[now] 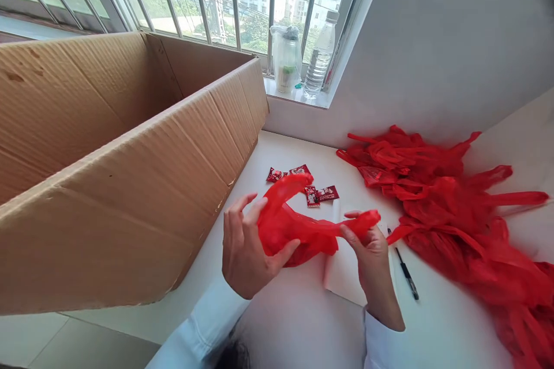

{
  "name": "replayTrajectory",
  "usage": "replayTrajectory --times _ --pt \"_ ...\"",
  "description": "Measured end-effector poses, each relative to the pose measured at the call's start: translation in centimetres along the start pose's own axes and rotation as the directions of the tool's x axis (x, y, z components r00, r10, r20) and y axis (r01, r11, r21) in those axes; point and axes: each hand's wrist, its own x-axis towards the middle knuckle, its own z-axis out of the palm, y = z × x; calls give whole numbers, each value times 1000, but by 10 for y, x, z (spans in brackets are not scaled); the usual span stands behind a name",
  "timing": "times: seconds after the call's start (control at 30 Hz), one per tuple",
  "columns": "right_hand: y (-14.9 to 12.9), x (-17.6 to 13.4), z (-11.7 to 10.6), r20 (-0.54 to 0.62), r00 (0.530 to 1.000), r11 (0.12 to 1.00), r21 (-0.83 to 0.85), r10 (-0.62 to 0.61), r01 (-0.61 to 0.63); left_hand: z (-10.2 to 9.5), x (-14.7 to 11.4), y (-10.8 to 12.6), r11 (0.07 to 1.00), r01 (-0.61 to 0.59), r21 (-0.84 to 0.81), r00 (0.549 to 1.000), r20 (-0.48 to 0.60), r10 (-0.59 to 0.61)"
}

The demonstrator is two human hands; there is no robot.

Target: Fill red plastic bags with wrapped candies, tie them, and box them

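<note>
Between my hands, above the white table, is a crumpled red plastic bag [303, 230] with two handle loops. My left hand [249, 242] curves around its left side, thumb across the front. At the right, my right hand [367, 248] pinches one handle between thumb and fingers. Just beyond the bag lie several small red snack packets [328, 193], partly covered by it from this view. Beneath my right hand is a white notebook or sheet of paper [346, 279]. A black pen [407, 274] rests right of that hand.
A big open cardboard box [208, 144] fills the left side. Many red plastic bags [433, 184] are heaped along the right wall. On the windowsill stand a clear water bottle [320, 57] and a bagged cup [286, 60], before a barred window.
</note>
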Motion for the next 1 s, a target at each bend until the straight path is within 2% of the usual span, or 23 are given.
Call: replayTrajectory --times 0.07,0.1,0.17,0.2,0.23,0.27,0.33,0.43,0.57,0.63,0.73,0.83,0.87,0.93,0.97,1.0 --pt "-3 -5 4 27 999 992 -123 -19 22 3 0 8 967 -207 151 972 -86 221" --pt "-5 -7 5 32 999 984 -173 -36 42 4 0 10 926 -334 178 934 -69 350" --pt "-8 -10 7 29 995 966 -239 -91 95 9 3 12 797 -587 138 808 48 587" --pt "-11 -11 7 30 992 959 -255 -124 127 12 5 11 734 -674 84 738 120 664" --pt "-13 -11 7 33 987 952 -261 -158 161 16 7 11 695 -719 23 686 186 704" --pt "-16 -12 7 38 982 946 -262 -187 190 20 10 10 685 -728 -25 660 244 711" --pt "-22 -12 6 50 974 942 -250 -219 225 27 17 7 722 -690 -48 670 334 663" --pt "-22 -12 6 45 979 952 -227 -200 205 31 24 1 780 -625 10 697 455 554" --pt "-4 -6 8 -98 991 987 -140 -95 81 15 26 -12 876 -406 258 835 494 242" --pt "7 0 9 -132 991 995 -97 -33 20 2 23 -19 908 -270 320 868 489 86" --pt "13 7 7 -139 990 992 -125 -18 0 -16 15 -21 968 -104 227 829 557 -41" --pt "-6 1 1 -185 971 951 -295 -150 91 -22 5 -14 990 2 140 756 648 -93" --pt "-18 -4 0 -197 951 916 -370 -238 152 -21 2 -11 991 11 132 735 671 -97" --pt "-46 -19 0 -173 874 799 -512 -455 315 -17 -2 -4 991 -11 132 713 697 -85" --pt "-59 -27 3 -114 823 724 -552 -557 414 -14 -3 0 991 -37 131 711 700 -66" --pt "-70 -34 8 -3 780 650 -556 -625 519 -11 -3 3 989 -67 134 719 694 -45"
